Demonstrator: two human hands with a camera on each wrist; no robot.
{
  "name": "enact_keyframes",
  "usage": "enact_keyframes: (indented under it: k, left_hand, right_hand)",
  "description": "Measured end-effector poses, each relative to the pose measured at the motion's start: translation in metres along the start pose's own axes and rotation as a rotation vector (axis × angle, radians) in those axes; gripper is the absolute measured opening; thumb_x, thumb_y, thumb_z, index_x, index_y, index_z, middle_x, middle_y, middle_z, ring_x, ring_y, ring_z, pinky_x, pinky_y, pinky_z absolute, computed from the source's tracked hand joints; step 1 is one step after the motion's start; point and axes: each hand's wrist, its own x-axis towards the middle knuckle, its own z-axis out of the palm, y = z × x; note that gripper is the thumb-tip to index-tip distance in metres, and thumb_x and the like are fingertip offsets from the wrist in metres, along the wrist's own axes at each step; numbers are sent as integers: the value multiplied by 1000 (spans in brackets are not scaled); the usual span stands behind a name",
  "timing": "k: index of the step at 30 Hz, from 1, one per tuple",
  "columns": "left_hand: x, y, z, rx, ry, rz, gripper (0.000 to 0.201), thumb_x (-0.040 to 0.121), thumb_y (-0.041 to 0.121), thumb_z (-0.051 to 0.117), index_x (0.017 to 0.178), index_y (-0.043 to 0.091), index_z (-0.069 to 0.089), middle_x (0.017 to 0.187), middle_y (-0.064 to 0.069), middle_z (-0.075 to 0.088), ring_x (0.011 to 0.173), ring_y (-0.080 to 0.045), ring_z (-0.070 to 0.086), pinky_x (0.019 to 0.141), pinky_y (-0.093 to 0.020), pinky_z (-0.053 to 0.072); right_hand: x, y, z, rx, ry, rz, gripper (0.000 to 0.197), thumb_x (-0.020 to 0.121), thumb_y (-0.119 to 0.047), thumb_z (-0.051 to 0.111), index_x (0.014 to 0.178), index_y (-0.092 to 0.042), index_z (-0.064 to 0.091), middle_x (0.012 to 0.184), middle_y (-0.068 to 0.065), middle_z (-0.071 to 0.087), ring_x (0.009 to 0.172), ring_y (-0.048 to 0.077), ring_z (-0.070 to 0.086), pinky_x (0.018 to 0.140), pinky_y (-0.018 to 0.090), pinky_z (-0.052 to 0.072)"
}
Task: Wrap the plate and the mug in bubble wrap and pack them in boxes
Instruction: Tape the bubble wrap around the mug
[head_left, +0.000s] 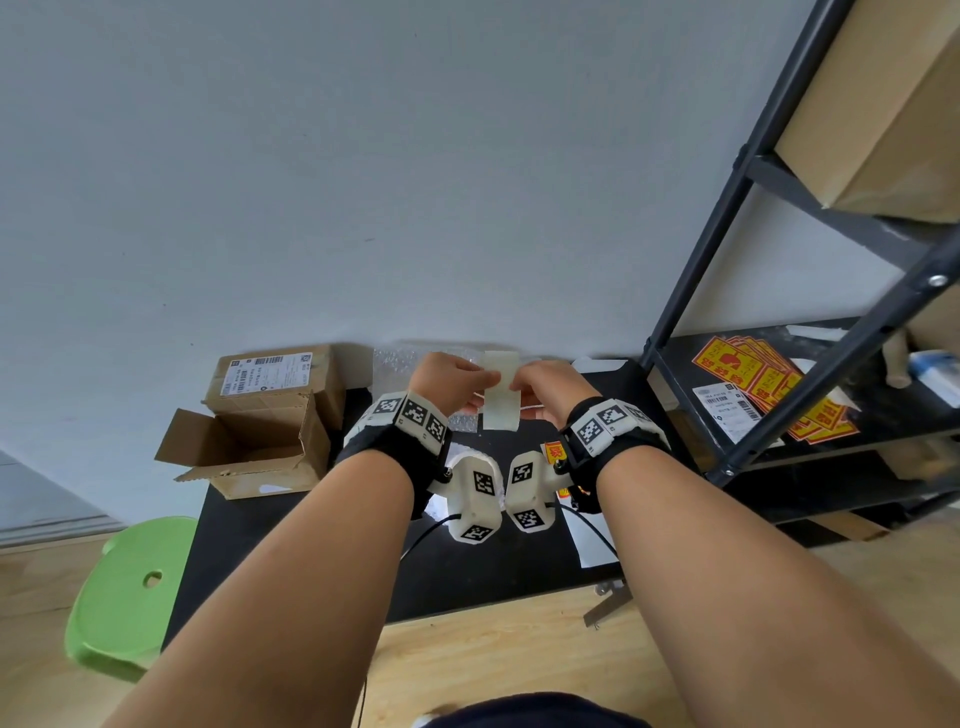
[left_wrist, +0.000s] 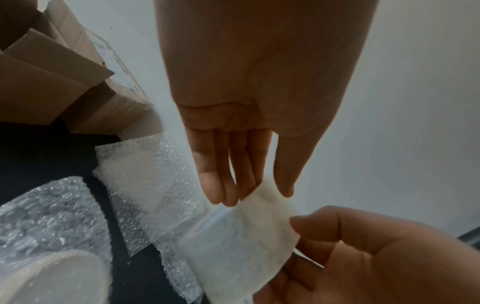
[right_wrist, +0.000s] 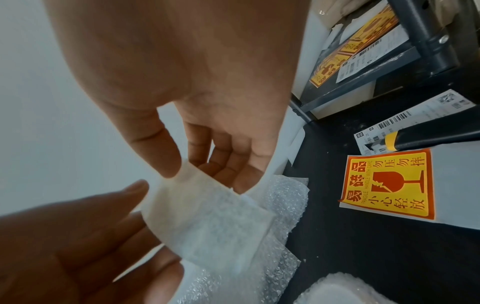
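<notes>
Both hands are raised over the black table (head_left: 467, 571) and hold a pale translucent strip (head_left: 501, 389), seemingly tape. My left hand (head_left: 480, 387) pinches its left edge between thumb and fingers (left_wrist: 221, 191). My right hand (head_left: 519, 387) pinches the right edge, thumb (right_wrist: 163, 158) on top. The strip (left_wrist: 246, 236) hangs between them above loose bubble wrap sheets (left_wrist: 150, 185). A pale round object wrapped in bubble wrap (left_wrist: 52, 257) lies on the table below my wrists; whether it is the plate or the mug I cannot tell.
An open cardboard box (head_left: 249, 452) and a labelled closed box (head_left: 275, 379) stand at the table's left. A fragile sticker (right_wrist: 387, 185), a shipping label and a black-yellow knife (right_wrist: 428, 135) lie at the right. A dark shelf rack (head_left: 779, 364) stands right, a green stool (head_left: 135, 592) left.
</notes>
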Motion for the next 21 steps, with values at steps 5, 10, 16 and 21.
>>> enact_keyframes:
  k: [5,10,16,21]
  left_hand:
    - [-1,-5,3,64,-36,1,20,86,11,71,102,2,66,85,-15,70,70,-16,64,74,-23,57]
    - [1,-3,9,26,-5,12,17,86,9,71,99,0,66,84,-18,69,66,-18,63,70,-23,57]
    - [4,1,12,-84,14,-36,17,85,8,71,94,-5,66,73,-14,66,60,-19,63,64,-27,60]
    - [9,2,11,-126,35,-97,25,87,9,70,99,-11,66,85,-21,69,67,-25,65,73,-38,60]
  right_hand:
    - [1,0,-5,27,13,20,14,88,3,50,78,-6,57,87,15,58,93,31,60,88,41,52]
    - [4,-2,-5,-34,28,7,11,86,-1,50,80,-5,58,101,22,59,108,41,62,95,51,51]
    - [4,-2,-12,-141,40,-39,9,82,-2,53,77,-6,59,106,25,62,101,41,65,94,49,52]
    - [1,-1,-14,-190,19,-39,8,85,-3,56,78,-5,57,89,17,58,81,29,56,59,28,47]
